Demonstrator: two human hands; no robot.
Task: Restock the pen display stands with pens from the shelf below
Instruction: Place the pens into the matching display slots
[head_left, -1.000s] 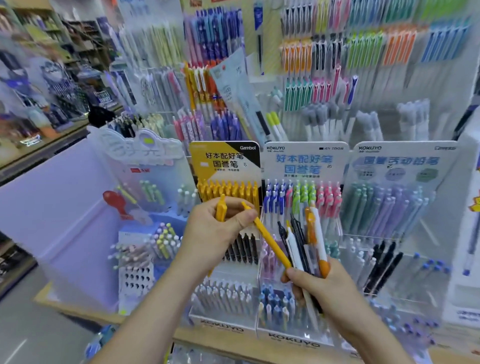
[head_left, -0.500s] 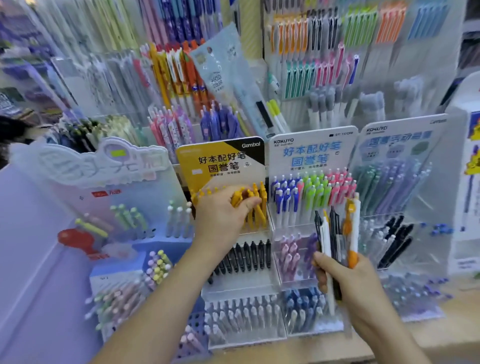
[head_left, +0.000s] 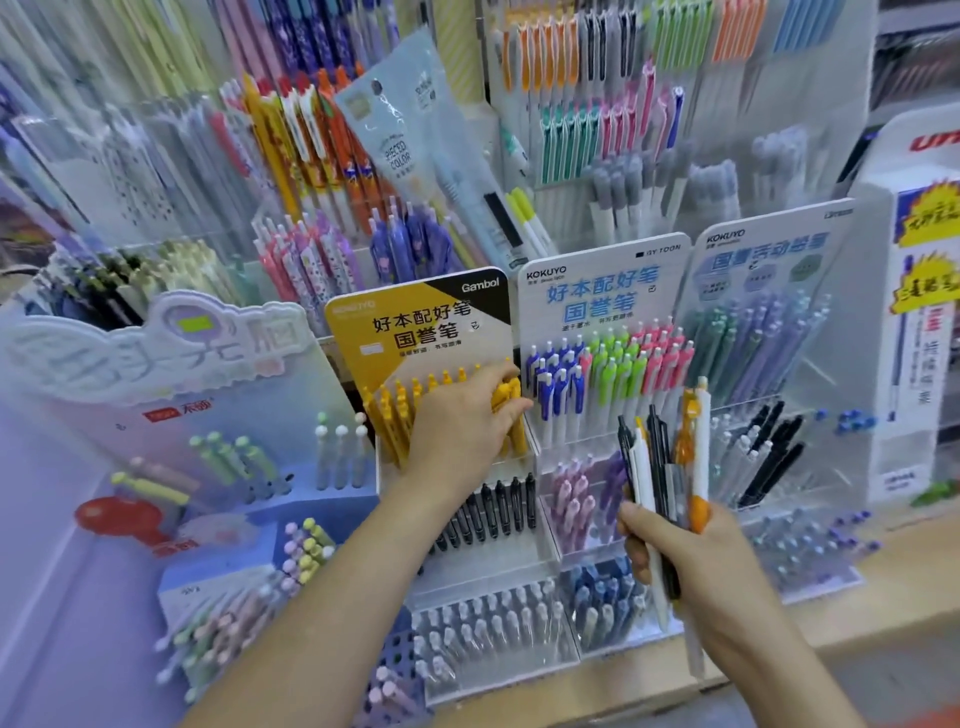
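A yellow-signed display stand (head_left: 421, 322) holds a top row of yellow pens (head_left: 400, 415) and a lower row of black pens (head_left: 498, 506). My left hand (head_left: 457, 426) reaches into the right end of the yellow row, fingers curled round yellow pens (head_left: 511, 402) there. My right hand (head_left: 685, 556) grips a bundle of pens (head_left: 665, 462), black, white and orange, upright in front of the white-signed stand (head_left: 597, 296) with blue, green and pink pens.
A third stand (head_left: 769, 260) with pastel and black pens is on the right, a white box display (head_left: 914, 322) beyond it. A lilac stand (head_left: 156, 364) sits left. Tall racks of pens (head_left: 597, 119) rise behind. The wooden shelf edge (head_left: 883, 608) runs along the front.
My left hand carried the yellow pens from mid-air up into the yellow row of the stand. My right hand with its bundle stayed in front of the middle stand. The camera moved closer.
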